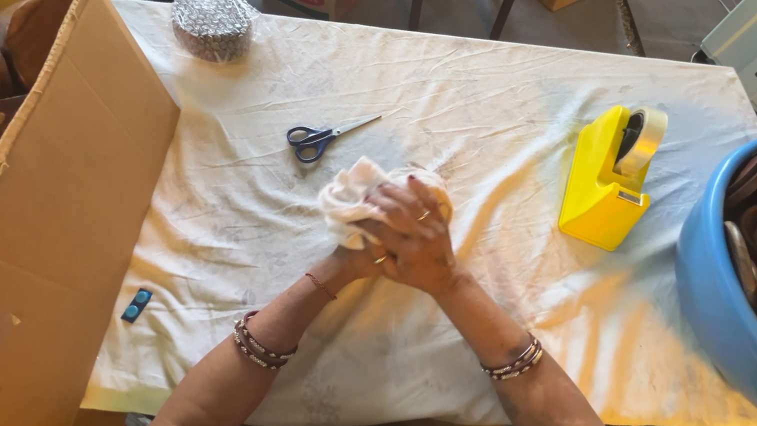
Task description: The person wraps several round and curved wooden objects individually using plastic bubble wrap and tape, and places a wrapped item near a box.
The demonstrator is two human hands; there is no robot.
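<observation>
My two hands meet over the middle of the table. My right hand (416,234) lies on top, fingers curled around a bundle of white cloth (348,195). My left hand (353,258) is mostly hidden beneath it and grips the same bundle from below. Whatever sits inside the cloth is hidden. Blue-handled scissors (317,139) lie just beyond the hands. A yellow tape dispenser (606,183) stands to the right.
A white sheet (479,87) covers the table. A large cardboard box (48,191) with wooden items stands at the left. A blue tub (723,308) of round brown discs sits at the right. A bubble-wrapped round parcel (213,25) rests far left; a small blue object (136,304) lies near the box.
</observation>
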